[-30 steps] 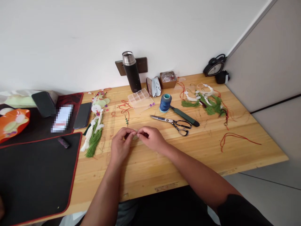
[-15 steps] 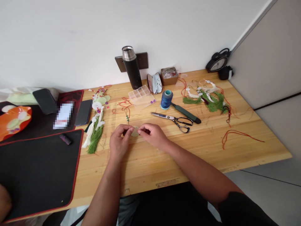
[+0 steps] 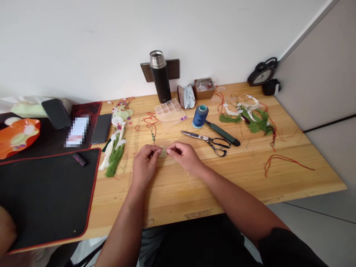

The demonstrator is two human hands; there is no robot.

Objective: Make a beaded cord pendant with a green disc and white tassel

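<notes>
Between my two hands is a pale green disc (image 3: 162,152), close above the wooden table. My left hand (image 3: 146,163) is closed in a pinch at its left edge, thumb against forefinger. From the far side of that hand runs a cord strung with small dark green beads (image 3: 153,137). My right hand (image 3: 183,155) is closed too, its fingertips pinching a thin cord (image 3: 166,148) at the disc's upper right. How the cord passes through the disc is hidden by my fingers. Scissors (image 3: 205,139) lie half open, right of my right hand.
A blue thread spool (image 3: 200,116) and a dark green-handled tool (image 3: 222,133) lie behind the scissors. Farther back stand a clear compartment box (image 3: 168,107) and a black flask (image 3: 160,79). Tassels (image 3: 115,159) lie left, more tassels (image 3: 254,118) right. A phone (image 3: 101,128) is at left.
The whole view has shifted slightly, so things appear a little to the right. Both hands keep their pinch at the disc, with only small finger movement.
</notes>
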